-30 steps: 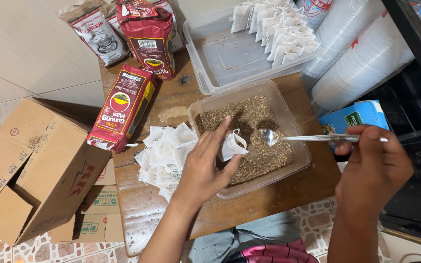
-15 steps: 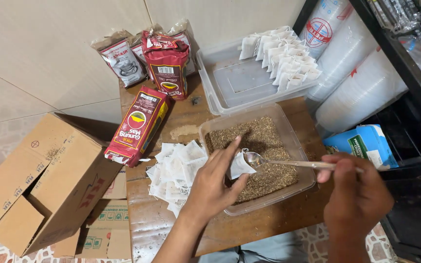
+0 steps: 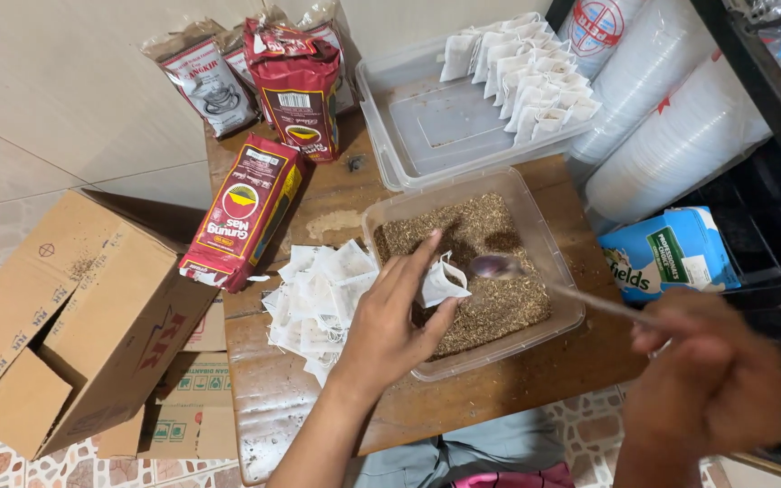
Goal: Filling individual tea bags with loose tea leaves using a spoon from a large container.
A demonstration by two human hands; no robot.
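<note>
Over the tea-filled plastic tub (image 3: 549, 248), the left hand (image 3: 390, 321) pinched an open white filter bag (image 3: 440, 282); just right of it, the right hand (image 3: 711, 384) gripped a spoon (image 3: 535, 276), bowl touching the bag's mouth.

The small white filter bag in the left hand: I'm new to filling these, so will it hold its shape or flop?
The filter bag looks thin and crumpled, so probably floppy and very light. The left hand pinches it open, suggesting it would likely close if released.

Shiny metal spoon (image 3: 497, 266); clear plastic tub (image 3: 564, 271); matt paper sachet (image 3: 440, 281); worn wood table (image 3: 463, 402).
</note>
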